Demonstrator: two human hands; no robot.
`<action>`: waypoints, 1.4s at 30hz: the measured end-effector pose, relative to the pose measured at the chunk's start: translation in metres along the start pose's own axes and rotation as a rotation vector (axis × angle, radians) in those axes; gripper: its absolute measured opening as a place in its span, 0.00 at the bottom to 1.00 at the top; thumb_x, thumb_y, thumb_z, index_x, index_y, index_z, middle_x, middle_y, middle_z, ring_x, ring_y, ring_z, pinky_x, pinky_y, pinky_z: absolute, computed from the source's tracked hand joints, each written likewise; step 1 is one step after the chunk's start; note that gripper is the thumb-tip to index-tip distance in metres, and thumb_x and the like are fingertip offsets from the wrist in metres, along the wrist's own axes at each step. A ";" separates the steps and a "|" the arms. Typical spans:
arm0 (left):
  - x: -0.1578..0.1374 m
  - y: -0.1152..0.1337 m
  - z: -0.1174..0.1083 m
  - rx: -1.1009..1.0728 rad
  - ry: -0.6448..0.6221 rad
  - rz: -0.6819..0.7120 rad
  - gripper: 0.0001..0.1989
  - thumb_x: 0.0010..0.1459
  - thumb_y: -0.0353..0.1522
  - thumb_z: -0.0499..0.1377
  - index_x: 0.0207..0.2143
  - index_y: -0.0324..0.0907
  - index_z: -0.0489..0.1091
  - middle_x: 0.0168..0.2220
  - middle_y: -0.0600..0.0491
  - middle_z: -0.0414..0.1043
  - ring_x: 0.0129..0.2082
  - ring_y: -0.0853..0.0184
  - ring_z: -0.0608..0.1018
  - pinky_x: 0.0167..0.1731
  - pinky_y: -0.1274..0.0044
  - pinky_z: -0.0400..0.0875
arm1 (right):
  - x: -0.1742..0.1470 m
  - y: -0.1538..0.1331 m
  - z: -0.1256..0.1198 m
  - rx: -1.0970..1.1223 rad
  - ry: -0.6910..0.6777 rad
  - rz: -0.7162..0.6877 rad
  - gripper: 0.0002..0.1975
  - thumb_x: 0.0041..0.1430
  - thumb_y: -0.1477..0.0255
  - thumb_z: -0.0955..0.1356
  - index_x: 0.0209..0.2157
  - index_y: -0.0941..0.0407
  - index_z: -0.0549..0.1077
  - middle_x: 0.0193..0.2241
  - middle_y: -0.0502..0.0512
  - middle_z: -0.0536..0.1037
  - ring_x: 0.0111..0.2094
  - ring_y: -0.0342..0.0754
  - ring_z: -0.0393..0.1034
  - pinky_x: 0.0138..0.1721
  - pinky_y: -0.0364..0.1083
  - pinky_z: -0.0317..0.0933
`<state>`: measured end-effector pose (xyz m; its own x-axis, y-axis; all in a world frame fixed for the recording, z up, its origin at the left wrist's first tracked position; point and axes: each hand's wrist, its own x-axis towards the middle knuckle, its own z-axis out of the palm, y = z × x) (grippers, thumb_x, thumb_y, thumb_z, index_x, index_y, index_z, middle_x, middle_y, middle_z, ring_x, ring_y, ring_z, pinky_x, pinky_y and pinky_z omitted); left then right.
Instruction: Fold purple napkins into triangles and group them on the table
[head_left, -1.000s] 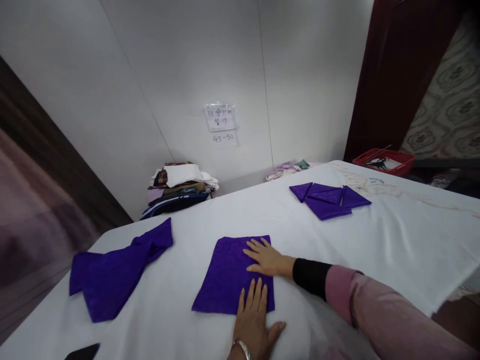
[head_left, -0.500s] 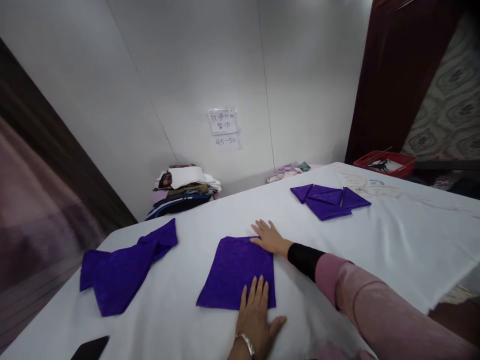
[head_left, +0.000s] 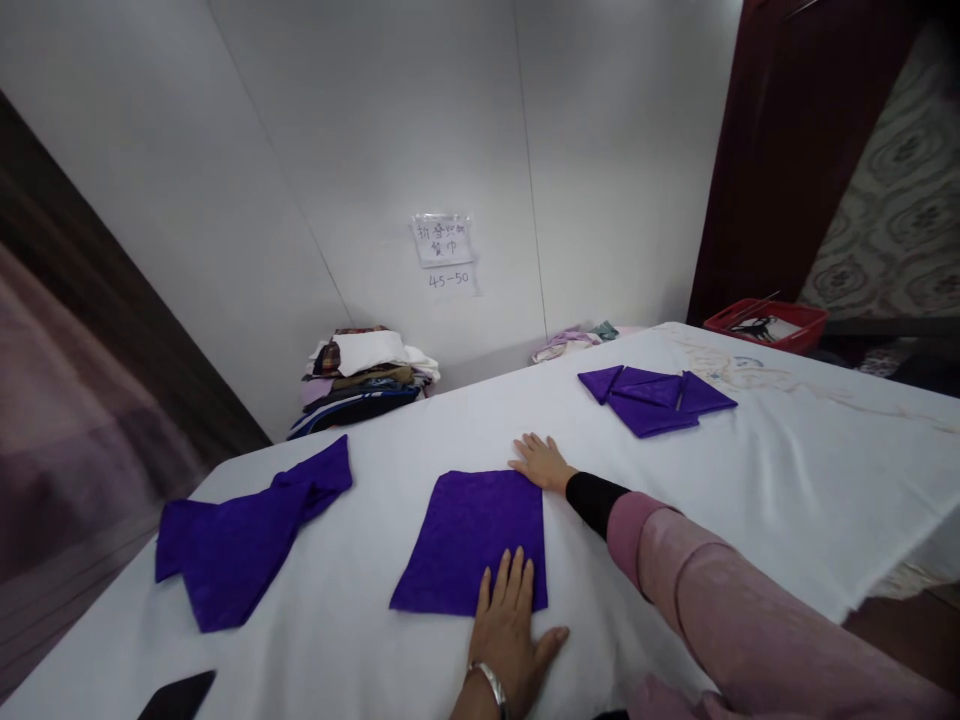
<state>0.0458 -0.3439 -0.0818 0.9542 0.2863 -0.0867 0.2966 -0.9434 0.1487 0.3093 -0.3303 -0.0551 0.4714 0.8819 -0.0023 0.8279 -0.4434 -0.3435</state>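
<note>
On my left lay a rumpled purple cloth [head_left: 244, 545], then the flat purple square [head_left: 457, 545] on the white tablecloth [head_left: 337, 600], my left hand [head_left: 501, 632] open, fingers straight, over its near right corner, my right hand [head_left: 544, 465] open at its far right corner, and a folded purple piece [head_left: 651, 408] beyond.
</note>
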 end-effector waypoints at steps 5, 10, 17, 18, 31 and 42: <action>0.002 -0.001 -0.002 -0.052 -0.013 -0.002 0.39 0.57 0.53 0.46 0.63 0.40 0.45 0.65 0.48 0.36 0.65 0.53 0.44 0.62 0.57 0.41 | -0.021 -0.017 0.003 0.007 0.051 -0.069 0.36 0.63 0.51 0.49 0.64 0.59 0.49 0.65 0.63 0.46 0.65 0.55 0.33 0.61 0.57 0.28; 0.002 0.000 0.000 -0.055 -0.010 -0.018 0.39 0.57 0.53 0.46 0.63 0.39 0.46 0.65 0.48 0.38 0.65 0.54 0.44 0.62 0.57 0.39 | -0.050 -0.031 0.022 0.026 -0.059 -0.401 0.37 0.60 0.47 0.51 0.64 0.54 0.51 0.65 0.61 0.48 0.65 0.55 0.35 0.61 0.58 0.26; 0.002 -0.004 0.003 -0.001 0.013 0.015 0.38 0.58 0.52 0.45 0.64 0.39 0.45 0.66 0.47 0.38 0.65 0.54 0.44 0.62 0.58 0.41 | -0.022 -0.005 0.002 0.048 -0.005 -0.010 0.36 0.62 0.50 0.51 0.64 0.59 0.50 0.65 0.65 0.46 0.65 0.56 0.34 0.60 0.58 0.27; 0.002 -0.004 0.003 0.005 0.017 0.019 0.38 0.59 0.52 0.45 0.64 0.39 0.44 0.66 0.47 0.38 0.65 0.54 0.44 0.62 0.58 0.41 | -0.020 -0.002 -0.002 0.060 0.006 0.030 0.36 0.63 0.51 0.50 0.64 0.61 0.49 0.65 0.66 0.45 0.65 0.56 0.34 0.60 0.57 0.28; -0.006 -0.023 -0.036 -0.227 0.260 -0.209 0.26 0.61 0.42 0.50 0.59 0.43 0.57 0.65 0.49 0.45 0.65 0.59 0.48 0.61 0.62 0.44 | -0.138 0.007 0.020 0.167 0.150 -0.293 0.25 0.62 0.56 0.57 0.56 0.53 0.65 0.57 0.60 0.66 0.59 0.55 0.56 0.58 0.60 0.49; 0.006 -0.102 -0.054 -0.152 0.273 -0.734 0.19 0.59 0.31 0.52 0.53 0.37 0.63 0.50 0.43 0.67 0.50 0.60 0.70 0.49 0.71 0.64 | -0.194 -0.030 0.042 0.064 0.210 -0.599 0.19 0.60 0.62 0.63 0.51 0.54 0.71 0.53 0.62 0.70 0.53 0.57 0.63 0.50 0.57 0.61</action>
<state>0.0235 -0.2367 -0.0439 0.4830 0.8752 0.0271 0.8363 -0.4703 0.2819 0.1806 -0.4813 -0.0834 -0.0127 0.9208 0.3898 0.9498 0.1330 -0.2833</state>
